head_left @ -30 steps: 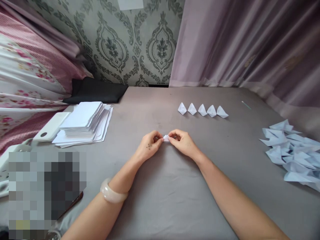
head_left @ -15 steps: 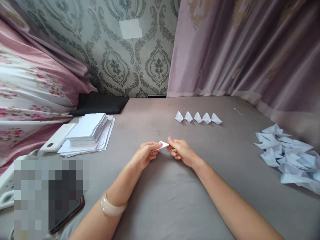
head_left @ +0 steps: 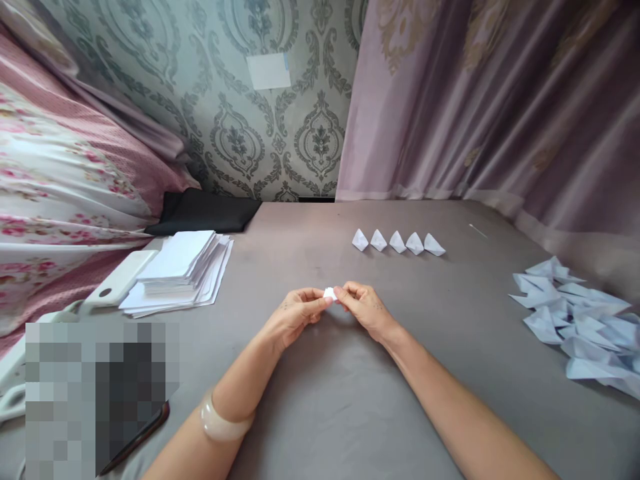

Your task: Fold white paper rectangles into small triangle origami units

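Note:
Between my two hands, just above the grey cloth, is a small folded piece of white paper (head_left: 329,293). My left hand (head_left: 301,311) pinches its left side between thumb and fingers. On the other side, my right hand (head_left: 364,308) is closed on it, thumb on top. Fingertips cover much of the paper, so its full shape is hidden. Beyond my hands, several folded white paper pieces (head_left: 397,242) with pointed tops stand in a row. A heap of folded white paper shapes (head_left: 590,320) lies at the right.
At the left sits a stack of white paper sheets (head_left: 175,260) beside a white device (head_left: 120,279). Behind it lies a folded black cloth (head_left: 207,210). A blurred-out patch partly covers a dark phone-like object (head_left: 145,440). A thin stick (head_left: 479,231) rests at the far right.
The paper's pointed corner no longer shows; it now looks more compact between my fingertips. My right thumb has come down onto it, and my hands are closer together. The view has tilted slightly upward.

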Motion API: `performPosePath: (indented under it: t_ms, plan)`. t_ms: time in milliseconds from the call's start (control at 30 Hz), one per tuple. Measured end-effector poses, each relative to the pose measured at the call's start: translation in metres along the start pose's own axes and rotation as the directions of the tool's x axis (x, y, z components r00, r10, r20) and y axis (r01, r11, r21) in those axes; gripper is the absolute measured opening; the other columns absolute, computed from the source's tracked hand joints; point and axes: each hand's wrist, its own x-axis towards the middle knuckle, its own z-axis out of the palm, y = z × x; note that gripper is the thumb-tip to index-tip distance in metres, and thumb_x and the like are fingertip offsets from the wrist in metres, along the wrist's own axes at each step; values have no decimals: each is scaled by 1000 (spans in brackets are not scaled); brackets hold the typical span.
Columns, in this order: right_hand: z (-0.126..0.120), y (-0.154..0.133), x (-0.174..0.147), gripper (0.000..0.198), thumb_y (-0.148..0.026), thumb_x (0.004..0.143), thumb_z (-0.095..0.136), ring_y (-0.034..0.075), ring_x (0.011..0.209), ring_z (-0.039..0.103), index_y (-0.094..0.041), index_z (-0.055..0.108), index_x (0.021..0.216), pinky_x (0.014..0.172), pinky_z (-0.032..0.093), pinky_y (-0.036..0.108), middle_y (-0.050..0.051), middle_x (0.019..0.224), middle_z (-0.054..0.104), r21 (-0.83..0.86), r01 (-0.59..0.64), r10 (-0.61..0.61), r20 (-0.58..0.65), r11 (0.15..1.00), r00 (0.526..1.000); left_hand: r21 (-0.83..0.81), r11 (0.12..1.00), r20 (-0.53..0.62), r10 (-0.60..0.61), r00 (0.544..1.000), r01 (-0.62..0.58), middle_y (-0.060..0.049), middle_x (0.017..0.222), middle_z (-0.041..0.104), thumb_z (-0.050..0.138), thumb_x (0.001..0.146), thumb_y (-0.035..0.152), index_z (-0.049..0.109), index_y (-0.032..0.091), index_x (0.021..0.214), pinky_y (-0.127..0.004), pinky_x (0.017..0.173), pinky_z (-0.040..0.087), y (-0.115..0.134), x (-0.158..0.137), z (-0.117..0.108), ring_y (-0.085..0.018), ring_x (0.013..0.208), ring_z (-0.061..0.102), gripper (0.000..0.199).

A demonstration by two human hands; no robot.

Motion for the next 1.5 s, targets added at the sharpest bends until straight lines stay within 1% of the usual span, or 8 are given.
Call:
performPosePath:
  t_ms: [300,500,667,867,1000,1133,1300,1500]
  plan:
    - [7,2,-3,39,-51,68,70,9,56,48,-16,71,86,49,33,22,0,68,63,211,-60,62,-2,976,998,52,993,-162,112,980,-105,0,58,55,82,57,35,65,10,65,-21,45,19,-1,4,-2,-4,46,32,31]
    - [8,4,-1,32,-45,60,76,10,56,49,-15,69,67,54,38,24,0,58,59,306,-48,83,-103,951,991,172,970,-88,189,978,-172,-3,67,62,76,65,42,69,12,75,-21,49,29,0,1,3,-7,53,43,33]
    - [9,4,-2,32,-46,62,75,11,59,52,-16,68,69,58,41,25,1,63,62,368,-40,97,-137,929,986,217,960,-103,201,974,-175,-1,60,58,75,66,44,69,11,74,-22,52,35,-1,1,2,-8,53,45,34]
    - [2,9,0,24,-39,75,67,16,75,58,-20,71,89,64,43,27,4,85,69,-47,132,-137,-104,990,985,432,880,-121,274,954,-198,2,53,51,74,67,43,67,13,69,-21,50,30,3,4,-10,-8,51,41,31]
    - [-2,19,1,13,-31,81,61,18,80,59,-24,71,86,66,43,28,3,83,68,-384,269,-324,-84,883,942,647,678,20,443,896,-349,-2,74,59,66,77,36,71,17,78,-22,61,37,1,5,-15,-12,65,49,20]
    - [-3,25,-2,13,-25,83,59,20,92,56,-25,70,90,77,45,30,5,92,65,-597,287,-358,-2,750,934,778,530,59,474,878,-338,-4,86,58,65,78,30,72,21,85,-23,67,40,-4,5,-16,-12,67,52,14]
    - [-4,24,-5,18,-20,84,57,20,94,55,-23,68,97,83,44,32,6,94,63,-665,312,-329,104,679,939,770,522,98,470,877,-365,-4,85,61,63,80,33,72,21,90,-24,66,40,-6,5,-14,-13,67,52,17]
    - [-7,20,-4,36,-6,75,50,17,87,59,-23,65,103,78,46,28,5,98,64,-616,296,-321,73,730,944,773,522,120,435,892,-359,-4,81,63,62,80,28,72,21,85,-24,66,38,-5,5,-13,-13,66,51,13]
